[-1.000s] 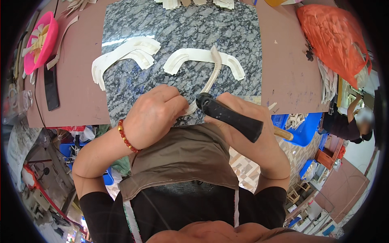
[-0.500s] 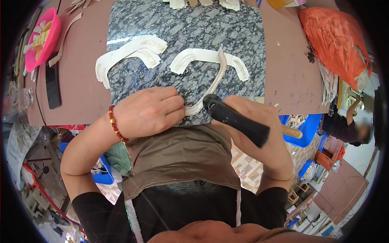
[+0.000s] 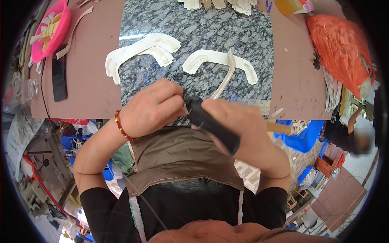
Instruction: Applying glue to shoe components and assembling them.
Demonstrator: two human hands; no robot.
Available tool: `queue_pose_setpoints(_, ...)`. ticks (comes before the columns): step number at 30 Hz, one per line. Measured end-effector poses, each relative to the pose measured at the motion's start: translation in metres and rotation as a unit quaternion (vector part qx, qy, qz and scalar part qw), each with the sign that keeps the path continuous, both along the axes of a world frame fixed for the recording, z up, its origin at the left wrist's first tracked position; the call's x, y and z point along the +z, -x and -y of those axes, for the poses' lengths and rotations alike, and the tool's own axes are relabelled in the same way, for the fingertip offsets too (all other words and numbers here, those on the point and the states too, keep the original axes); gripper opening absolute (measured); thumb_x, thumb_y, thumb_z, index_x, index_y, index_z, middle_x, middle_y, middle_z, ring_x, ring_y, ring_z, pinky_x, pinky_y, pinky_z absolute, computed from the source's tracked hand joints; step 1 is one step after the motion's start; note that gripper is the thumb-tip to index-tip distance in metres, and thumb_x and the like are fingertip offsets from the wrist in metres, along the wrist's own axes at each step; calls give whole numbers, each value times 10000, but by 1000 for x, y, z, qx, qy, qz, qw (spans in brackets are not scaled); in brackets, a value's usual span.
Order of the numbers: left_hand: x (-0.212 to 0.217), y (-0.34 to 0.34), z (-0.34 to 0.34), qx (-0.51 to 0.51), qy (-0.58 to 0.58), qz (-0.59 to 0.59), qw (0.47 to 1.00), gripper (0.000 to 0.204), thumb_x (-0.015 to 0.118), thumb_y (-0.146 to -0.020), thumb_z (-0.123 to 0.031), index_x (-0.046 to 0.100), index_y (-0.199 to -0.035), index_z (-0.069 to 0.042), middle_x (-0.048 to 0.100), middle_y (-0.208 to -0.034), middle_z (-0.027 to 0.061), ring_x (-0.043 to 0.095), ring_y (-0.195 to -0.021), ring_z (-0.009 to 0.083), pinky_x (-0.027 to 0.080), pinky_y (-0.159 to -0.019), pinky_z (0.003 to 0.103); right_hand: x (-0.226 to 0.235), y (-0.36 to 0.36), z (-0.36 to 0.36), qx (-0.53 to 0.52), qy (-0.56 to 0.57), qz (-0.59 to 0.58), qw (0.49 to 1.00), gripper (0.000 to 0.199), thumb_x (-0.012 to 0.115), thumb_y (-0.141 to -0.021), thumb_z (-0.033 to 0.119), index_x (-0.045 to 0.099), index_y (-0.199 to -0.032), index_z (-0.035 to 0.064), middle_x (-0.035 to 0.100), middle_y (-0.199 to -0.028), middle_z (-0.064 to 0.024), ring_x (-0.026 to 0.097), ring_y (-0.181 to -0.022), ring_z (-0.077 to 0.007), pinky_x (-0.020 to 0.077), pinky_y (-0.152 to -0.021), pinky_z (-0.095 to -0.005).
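Possibly, a misaimed hammer (image 3: 212, 126), gripped in the right hand (image 3: 244, 123), could hit the left hand (image 3: 152, 108) alongside, pinching the strip (image 3: 227, 79).

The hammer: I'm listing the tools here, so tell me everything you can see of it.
The hammer has a long, dark head, seemingly metal, widening toward its lower-right end, and a pale handle that looks wooden. The right hand grips it, hiding part of the handle. The head slants, its upper-left end beside the left hand, over the stone slab; whether it touches anything there is unclear.
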State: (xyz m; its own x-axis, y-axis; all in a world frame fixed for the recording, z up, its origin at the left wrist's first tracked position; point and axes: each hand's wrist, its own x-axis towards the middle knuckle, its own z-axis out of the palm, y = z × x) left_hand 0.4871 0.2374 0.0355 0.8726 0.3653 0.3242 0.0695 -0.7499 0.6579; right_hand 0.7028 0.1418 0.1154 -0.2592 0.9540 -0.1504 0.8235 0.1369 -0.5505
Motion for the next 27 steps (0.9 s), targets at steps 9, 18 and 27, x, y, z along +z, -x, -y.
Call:
queue_pose_setpoints(9,-1,6,7,86,59,0,994,350,848,-757,-120,586,-975,-38,596,-1032,140,612,-937,334,522,-792,396,-14,-2,4,-27,-6,-103,994,220,718,-914,234,566,-948,78,629,-784,-111,667,-699,-347,499,-583,-438)
queue_pose_setpoints(18,84,-12,38,-1,336,302,892,245,826,-875,-172,602,-925,-84,658,-859,83,646,-681,240,522,-615,351,-33,-80,46,-328,-117,-229,909,157,679,-975,135,661,-1024,-13,581,-794,6,525,-698,-95,439,-638,-244)
queue_pose_setpoints(27,84,-55,40,31,312,308,898,212,807,-877,-130,607,-929,-84,665,-869,84,651,-693,242,521,-613,342,-74,-114,66,-420,-109,-414,800,190,558,-1066,158,635,-1017,-8,525,-762,13,444,-640,-32,335,-561,-196)
